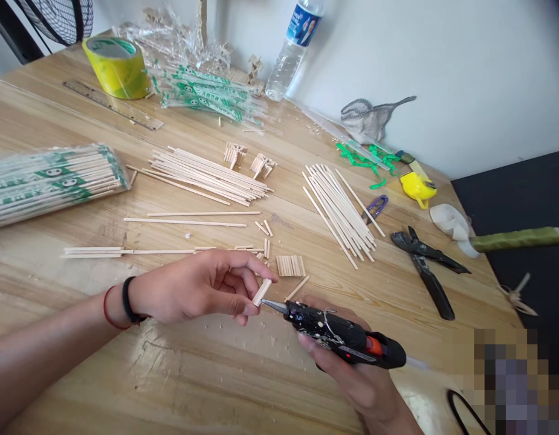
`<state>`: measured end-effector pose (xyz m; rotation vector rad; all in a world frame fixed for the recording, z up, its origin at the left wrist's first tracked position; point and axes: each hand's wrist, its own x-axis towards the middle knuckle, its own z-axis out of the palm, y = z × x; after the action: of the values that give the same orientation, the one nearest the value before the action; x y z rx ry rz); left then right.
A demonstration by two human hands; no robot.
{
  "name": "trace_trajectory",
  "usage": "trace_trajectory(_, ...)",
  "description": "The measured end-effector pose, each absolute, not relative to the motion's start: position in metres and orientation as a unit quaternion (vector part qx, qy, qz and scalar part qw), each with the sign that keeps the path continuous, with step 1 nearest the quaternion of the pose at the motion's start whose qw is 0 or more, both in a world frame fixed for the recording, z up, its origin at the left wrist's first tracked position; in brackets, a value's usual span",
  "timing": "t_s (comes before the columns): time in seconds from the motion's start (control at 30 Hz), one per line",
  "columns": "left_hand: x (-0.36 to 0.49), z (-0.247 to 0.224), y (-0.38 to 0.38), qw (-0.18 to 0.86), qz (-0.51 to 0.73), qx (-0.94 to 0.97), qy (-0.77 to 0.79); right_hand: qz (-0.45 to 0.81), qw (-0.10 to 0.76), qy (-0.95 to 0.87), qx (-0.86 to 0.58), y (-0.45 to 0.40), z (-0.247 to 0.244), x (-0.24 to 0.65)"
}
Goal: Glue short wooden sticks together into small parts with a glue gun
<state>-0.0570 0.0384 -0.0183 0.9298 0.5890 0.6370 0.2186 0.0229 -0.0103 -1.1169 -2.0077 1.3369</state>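
Between thumb and fingers, my left hand [206, 284] pinches a small piece of short wooden sticks [261, 292] lying side by side. My right hand [352, 374] is wrapped round a black hot glue gun [333, 329] spotted with dried glue, a red light glowing on its side. The gun's metal nozzle points left and meets the lower edge of the piece, or nearly so. Just beyond my fingers lies a flat panel of short sticks [290, 266], with a loose stick [297, 289] beside it and short cut pieces [266, 248] nearby.
Long sticks lie in a left bundle [206, 175] and a right bundle [340, 211]. Wrapped chopsticks [52, 181] sit at left. Black cutters [424, 266] and purple snips [376, 206] are to the right. Yellow tape [118, 66], a ruler [111, 104] and a bottle [292, 51] stand farther back.
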Motion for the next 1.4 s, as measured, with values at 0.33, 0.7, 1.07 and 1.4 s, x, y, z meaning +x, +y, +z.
trace_trajectory(0.33,-0.056,-0.019,0.039,0.804,0.299,0.437,0.271,0.462,0.256,-0.746,-0.406,0.024,-0.01,0.217)
trace_trajectory(0.7,-0.057,-0.019,0.039,0.804,0.299,0.437,0.271,0.473,0.253,-0.742,-0.402,0.024,-0.011,0.217)
trace_trajectory(1.07,-0.057,-0.02,0.038,0.802,0.3,0.442,0.267,0.474,0.273,-0.737,-0.397,0.024,-0.007,0.217)
trace_trajectory(1.4,-0.057,-0.021,0.039,0.802,0.295,0.442,0.272,0.49,0.286,-0.674,-0.474,0.013,-0.016,0.219)
